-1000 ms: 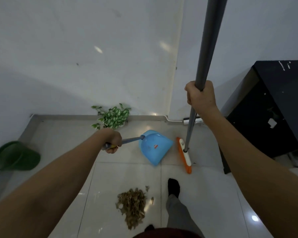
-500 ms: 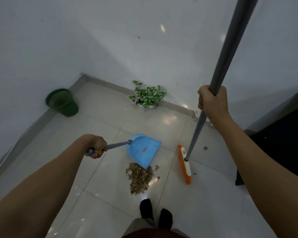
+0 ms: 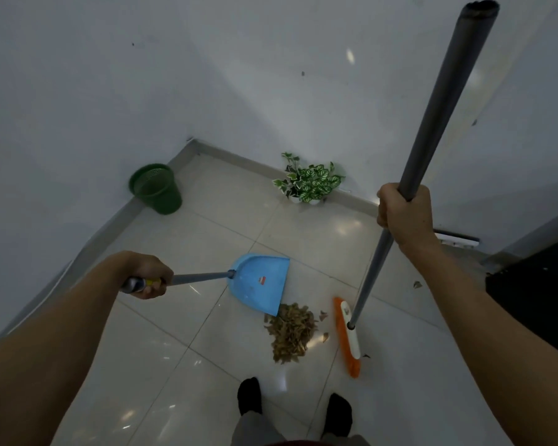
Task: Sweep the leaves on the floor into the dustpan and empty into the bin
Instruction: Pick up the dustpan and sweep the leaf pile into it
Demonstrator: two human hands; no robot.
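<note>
We note a green bin (image 3: 157, 188) standing upright in the far left corner of the tiled floor (image 3: 181, 365), close against the wall and well apart from the work area. Our left hand (image 3: 149, 275) is clenched around the yellow-and-grey grip of the dustpan's handle (image 3: 200, 278), which runs rightward to the blue dustpan (image 3: 258, 281). The pan sits tilted, its front lip at the near end touching the upper edge of the leaf pile (image 3: 290, 333). The dry brown leaves lie heaped on the tiles between the pan and the broom head, with 2 or 3 loose scraps just beside the heap on its right. Behind them, a small potted plant (image 3: 310, 181) with green-and-white foliage stands against the back wall. The orange broom head (image 3: 347, 339) rests on the floor just right of the pile, apart from it. Our right hand (image 3: 403, 214) grips the grey broom pole (image 3: 432, 117) firmly at mid-length, the pole leaning up and to the right. At the right edge, a dark cabinet (image 3: 541, 300) is partly visible. 2 feet in dark socks (image 3: 250, 395) stand at the bottom, near the pile.
</note>
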